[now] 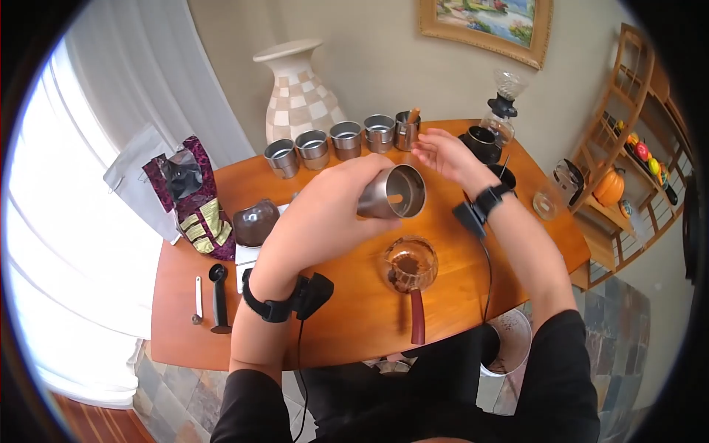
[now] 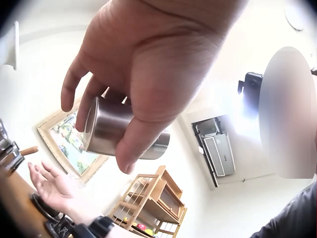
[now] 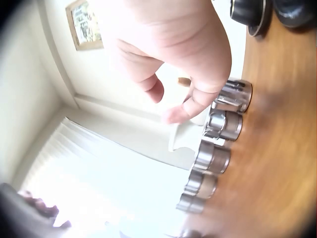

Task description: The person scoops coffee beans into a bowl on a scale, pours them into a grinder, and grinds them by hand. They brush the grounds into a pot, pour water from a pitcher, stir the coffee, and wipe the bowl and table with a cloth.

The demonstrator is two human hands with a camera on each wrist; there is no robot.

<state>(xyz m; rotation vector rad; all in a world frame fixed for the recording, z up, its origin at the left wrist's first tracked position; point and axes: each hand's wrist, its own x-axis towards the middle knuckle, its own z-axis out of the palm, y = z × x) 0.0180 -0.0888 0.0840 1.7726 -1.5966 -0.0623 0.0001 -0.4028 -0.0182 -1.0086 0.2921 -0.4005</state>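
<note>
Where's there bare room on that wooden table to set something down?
The wooden table looks free to the right of the glass pot, though a thin cable hangs over that patch, and in front, left of its dark red handle. It's crowded along the back, with the metal cups, and at left, around the patterned bag and black scoop.

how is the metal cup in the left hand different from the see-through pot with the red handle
The metal cup is opaque and silvery; the see-through pot shows brown stuff inside.
The cup is tilted in the left hand's grip; the pot sits upright on the table.
The cup shows no handle; the pot has a long one.
Both are open at the top.
</note>
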